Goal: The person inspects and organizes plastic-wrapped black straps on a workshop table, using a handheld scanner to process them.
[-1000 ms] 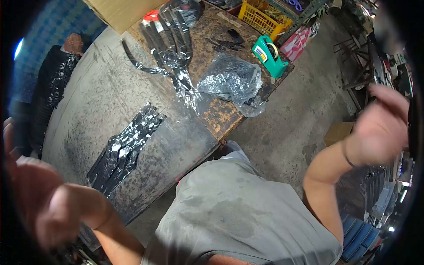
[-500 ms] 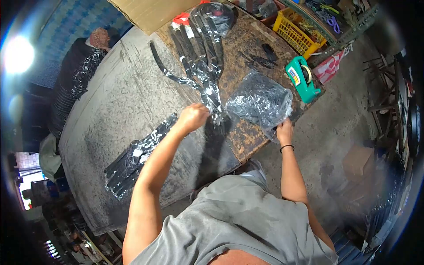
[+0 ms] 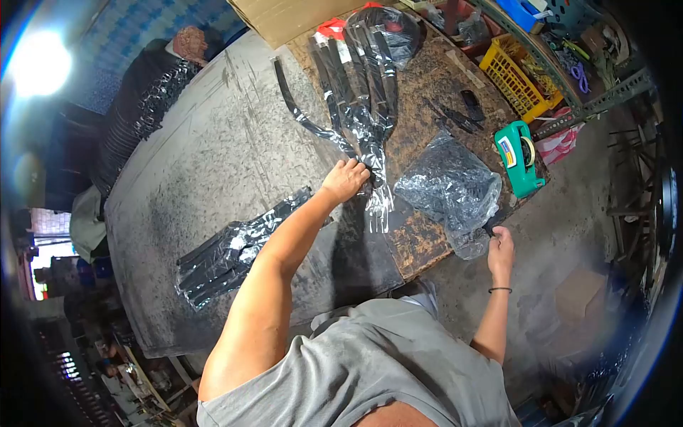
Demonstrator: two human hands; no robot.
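My left hand (image 3: 346, 179) is closed, its fingers curled at the left edge of a bundle of long black strips (image 3: 364, 117), near the end of one curved strip (image 3: 302, 121). The lower part of the bundle lies in a clear plastic sleeve (image 3: 380, 203). My right hand (image 3: 501, 249) has its fingers bent at the lower right corner of a crumpled clear plastic bag (image 3: 448, 186), beside a small dark piece. What its fingertips hold is hidden. A second plastic-wrapped bundle of black strips (image 3: 238, 249) lies to the left of my left forearm.
A green tape dispenser (image 3: 518, 160) stands at the table's right edge. Beyond are a black phone-like object (image 3: 471, 105), a yellow basket (image 3: 516, 78) and a cardboard box (image 3: 284, 18). Another person (image 3: 146, 99) is at the table's far left.
The view has shifted, so things sit further right and lower. My left hand has moved onto the strip bundle from beside it. My right hand has drawn slightly outward at the bag's corner.
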